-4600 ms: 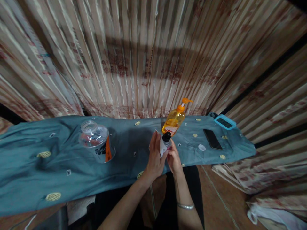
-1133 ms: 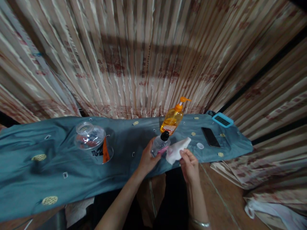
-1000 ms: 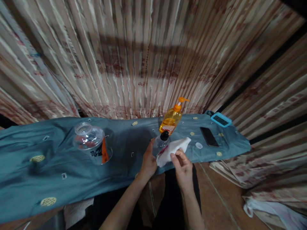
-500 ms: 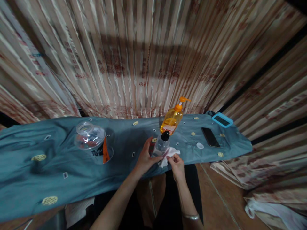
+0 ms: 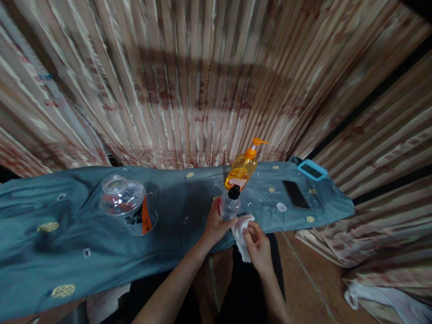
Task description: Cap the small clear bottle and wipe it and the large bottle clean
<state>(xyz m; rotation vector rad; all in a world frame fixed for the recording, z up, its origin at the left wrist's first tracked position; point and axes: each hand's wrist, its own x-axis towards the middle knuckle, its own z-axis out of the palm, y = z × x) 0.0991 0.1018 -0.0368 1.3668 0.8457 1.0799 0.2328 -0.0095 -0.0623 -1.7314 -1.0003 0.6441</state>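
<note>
My left hand is wrapped round a small clear bottle with a black top, which stands upright near the front edge of the cloth-covered table. A white tissue is pinched in the fingers of my right hand, just right of the bottle, and its lower end hangs past the table edge. Whether the tissue touches the bottle I cannot tell. Right behind the clear bottle is a pump bottle of orange-yellow liquid with an orange pump head.
To the left lies a clear plastic tub with a domed lid and an orange label. On the right are a small white disc, a black phone and a blue-framed digital clock. A pleated curtain hangs behind the table.
My right hand has moved down and to the right with the tissue, which now hangs lower. My left hand and the clear bottle have shifted slightly right.
</note>
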